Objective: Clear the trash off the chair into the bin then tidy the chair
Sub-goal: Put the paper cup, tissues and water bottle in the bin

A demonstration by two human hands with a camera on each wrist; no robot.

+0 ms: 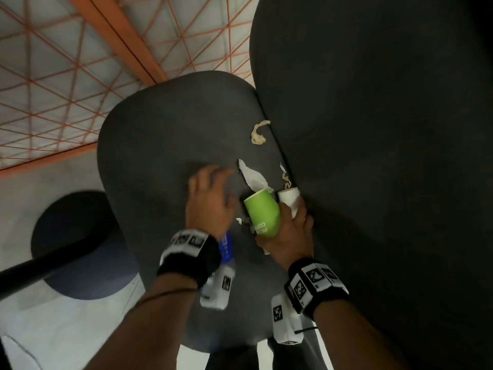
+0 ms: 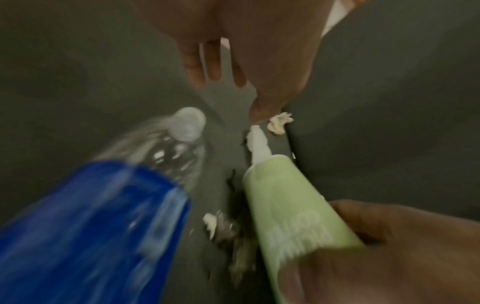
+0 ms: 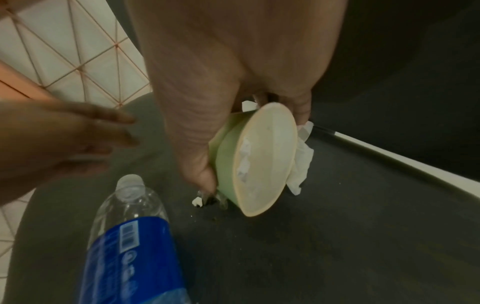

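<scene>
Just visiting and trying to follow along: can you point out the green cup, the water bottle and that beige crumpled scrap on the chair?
green paper cup (image 1: 262,214): head view, on its side wall.
water bottle (image 3: 130,205): right wrist view, on its clear shoulder.
beige crumpled scrap (image 1: 258,133): head view, on its middle.

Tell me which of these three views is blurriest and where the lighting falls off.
Left wrist view: heaviest motion blur, smearing the blue-labelled clear plastic bottle. Head view: left hand blurred, black chair backrest nearly lost in shadow. Right wrist view: sharpest, the green paper cup fairly crisp.
</scene>
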